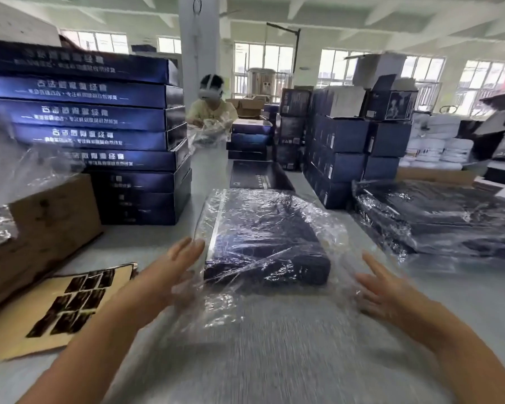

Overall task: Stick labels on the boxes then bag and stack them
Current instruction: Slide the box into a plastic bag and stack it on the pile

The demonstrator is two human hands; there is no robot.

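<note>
Far left: a brown carton (pixel 50 217) under loose clear film, just beside a tall stack (pixel 99 135) of blue boxes. In front of the carton, a label sheet (pixel 70 304), flat on the table (pixel 146 231), with dark labels in rows.

Next, the left hand (pixel 169 275): fingers straight and close together, holding nothing, laid against the left edge of the clear bag (pixel 231 310).

In the middle, the box (pixel 263 246): dark blue, inside that bag. Lies flat on the table, between the two hands and a little beyond the fingertips, loose bag mouth toward the wearer.

Then the right hand (pixel 382 290): fingers straight and slightly spread, gripping nothing, at the bag's right edge. Contact hard to tell through the blur.

Far right: a pile (pixel 438 217) of bagged boxes, well apart from the hands. Across the table, another person (pixel 212 109) with clear plastic.
</note>
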